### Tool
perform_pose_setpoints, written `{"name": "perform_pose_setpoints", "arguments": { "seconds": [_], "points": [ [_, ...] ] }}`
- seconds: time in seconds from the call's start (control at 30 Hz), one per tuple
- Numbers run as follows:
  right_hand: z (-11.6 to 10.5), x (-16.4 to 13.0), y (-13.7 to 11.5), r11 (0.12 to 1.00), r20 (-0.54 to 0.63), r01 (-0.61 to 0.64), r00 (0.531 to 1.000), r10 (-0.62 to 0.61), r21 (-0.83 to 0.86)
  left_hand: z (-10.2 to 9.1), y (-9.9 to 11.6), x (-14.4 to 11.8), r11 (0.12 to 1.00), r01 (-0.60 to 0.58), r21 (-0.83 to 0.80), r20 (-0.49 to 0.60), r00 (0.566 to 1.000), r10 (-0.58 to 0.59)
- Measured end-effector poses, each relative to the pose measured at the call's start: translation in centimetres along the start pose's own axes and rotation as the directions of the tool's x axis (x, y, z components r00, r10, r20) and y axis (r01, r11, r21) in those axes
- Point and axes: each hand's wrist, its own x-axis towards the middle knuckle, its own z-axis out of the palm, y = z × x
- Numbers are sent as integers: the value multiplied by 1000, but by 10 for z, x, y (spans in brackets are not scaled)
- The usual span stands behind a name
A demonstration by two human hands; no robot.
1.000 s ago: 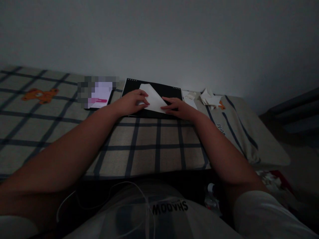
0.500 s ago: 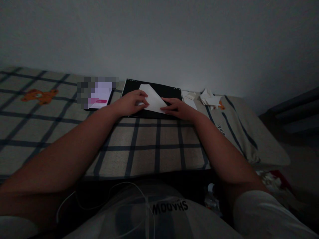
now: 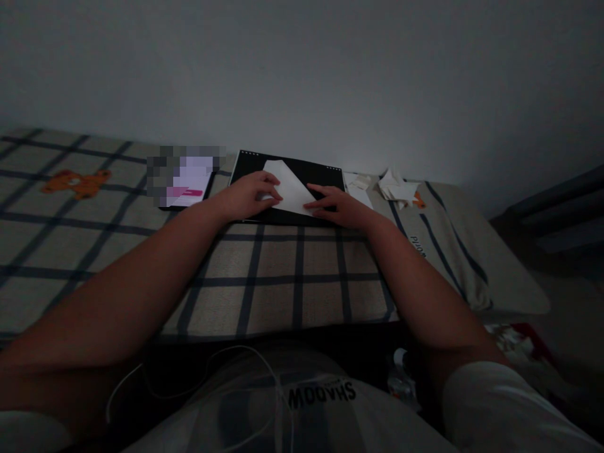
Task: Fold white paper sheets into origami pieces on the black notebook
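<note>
A single view comes from a camera worn on the person's head, looking forward and down along both bare forearms. It sits close over the lap, so the pale printed shirt [image 3: 302, 402] fills the bottom edge. The left hand [image 3: 248, 195] and right hand [image 3: 337, 206] lie at mid-frame, far from the lens. Beyond them a plain grey wall [image 3: 330, 75] takes the upper third. The checked cloth-covered surface [image 3: 283, 277] spans between.
</note>
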Motion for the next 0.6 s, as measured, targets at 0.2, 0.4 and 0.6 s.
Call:
{"name": "perform_pose_setpoints", "arguments": {
  "seconds": [0.2,0.4,0.6],
  "points": [
    [-1,0,-1,1000,15,6,1000,-6,-18,1,-1,1,1000,25,-15,-5,1000,-25],
    [-1,0,-2,1000,12,-8,1000,8,8,0,0,1,999,32,-13,-9,999,-32],
    [-3,0,-4,1000,17,2,1000,-3,15,1,1,1,999,36,-1,-22,999,-36]
  ]
}}
